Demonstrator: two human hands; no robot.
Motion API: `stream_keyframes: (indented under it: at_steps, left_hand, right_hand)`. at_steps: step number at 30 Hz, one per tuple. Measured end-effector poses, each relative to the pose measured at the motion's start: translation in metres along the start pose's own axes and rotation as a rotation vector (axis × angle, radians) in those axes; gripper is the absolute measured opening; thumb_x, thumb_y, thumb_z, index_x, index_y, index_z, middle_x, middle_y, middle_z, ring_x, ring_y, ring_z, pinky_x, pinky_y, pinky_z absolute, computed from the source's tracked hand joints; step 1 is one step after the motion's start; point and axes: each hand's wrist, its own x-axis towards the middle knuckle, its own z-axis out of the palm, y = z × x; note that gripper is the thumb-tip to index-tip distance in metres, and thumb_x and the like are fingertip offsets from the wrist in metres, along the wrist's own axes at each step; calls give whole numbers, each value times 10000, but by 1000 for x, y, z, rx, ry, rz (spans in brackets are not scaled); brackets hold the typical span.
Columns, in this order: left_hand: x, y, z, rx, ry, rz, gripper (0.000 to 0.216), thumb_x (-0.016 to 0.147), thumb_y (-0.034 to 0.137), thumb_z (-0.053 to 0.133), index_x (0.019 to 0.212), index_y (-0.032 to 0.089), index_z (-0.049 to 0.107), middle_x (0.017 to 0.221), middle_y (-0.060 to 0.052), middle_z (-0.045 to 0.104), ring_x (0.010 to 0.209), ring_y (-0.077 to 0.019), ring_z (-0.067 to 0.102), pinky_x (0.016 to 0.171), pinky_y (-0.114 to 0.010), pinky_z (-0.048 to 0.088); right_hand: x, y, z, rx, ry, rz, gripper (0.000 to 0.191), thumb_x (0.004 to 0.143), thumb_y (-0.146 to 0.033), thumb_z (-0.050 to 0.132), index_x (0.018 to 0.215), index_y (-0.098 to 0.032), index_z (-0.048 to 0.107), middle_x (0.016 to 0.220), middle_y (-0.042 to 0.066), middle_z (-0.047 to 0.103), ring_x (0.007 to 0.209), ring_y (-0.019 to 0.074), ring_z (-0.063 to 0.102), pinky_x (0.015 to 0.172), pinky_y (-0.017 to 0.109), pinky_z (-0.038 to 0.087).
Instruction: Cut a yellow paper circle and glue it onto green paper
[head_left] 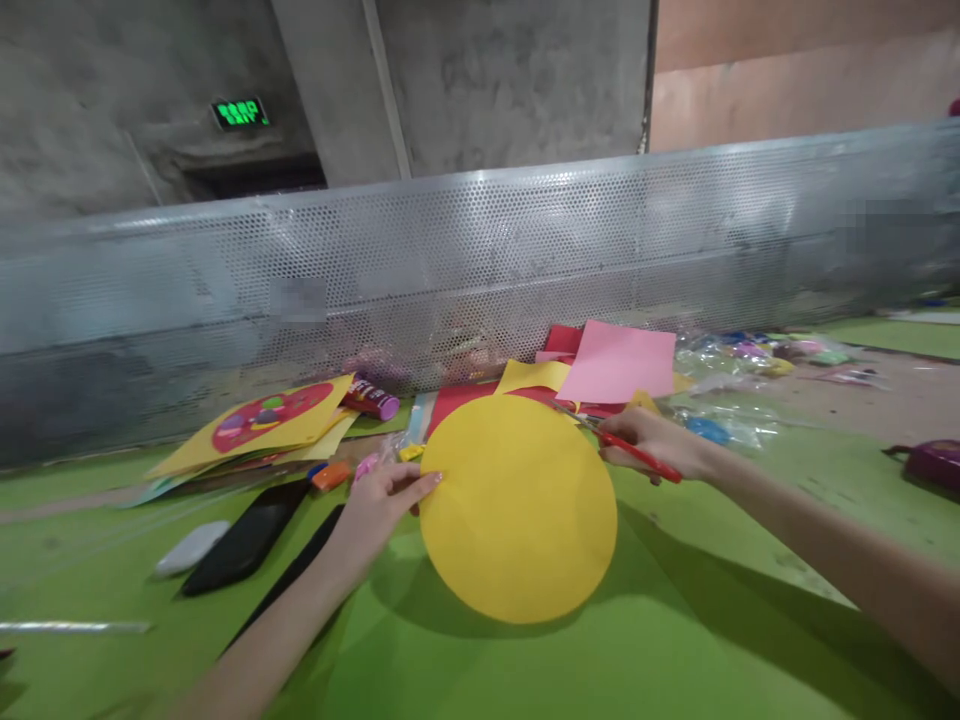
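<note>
A round yellow paper disc [517, 510] is held up over the green tabletop, its shadow falling below it. My left hand [386, 505] pinches the disc's left edge between thumb and fingers. At the upper right of the disc, my right hand [649, 440] grips red-handled scissors [637, 455]. Their metal blades point left and lie by the disc's top right edge; whether they touch the paper I cannot tell. Behind the disc lie a pink sheet [619, 362] and red and yellow paper pieces [532, 377].
On the left are a stack of yellow cards with a red heart [274, 415], a purple-capped tube [375, 397], a black phone-like slab [251, 535] and a white rounded case [193, 548]. Clear plastic packets [742, 355] lie at right. A perforated metal panel [480, 260] borders the table's back.
</note>
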Motion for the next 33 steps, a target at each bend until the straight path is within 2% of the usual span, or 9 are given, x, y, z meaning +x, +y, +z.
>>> stream_keyframes:
  at_steps: [20,33]
  left_hand:
    - [-4,7,1,-7,-22,11,218,654,379,584,678,181,672,705,-24,678,658,-182,573,598,-270,452]
    - [-3,6,1,11,-16,5,223,662,384,585,688,181,674,701,-22,673,637,-174,568,588,-260,442]
  right_hand:
    - [0,-1,2,-1,-57,-24,136,695,-239,461,581,-165,455,468,-58,395,394,80,427,350,183,309]
    - [0,0,7,24,-35,-12,189,704,-315,472,596,-160,469,448,-54,397,360,80,417,321,187,354]
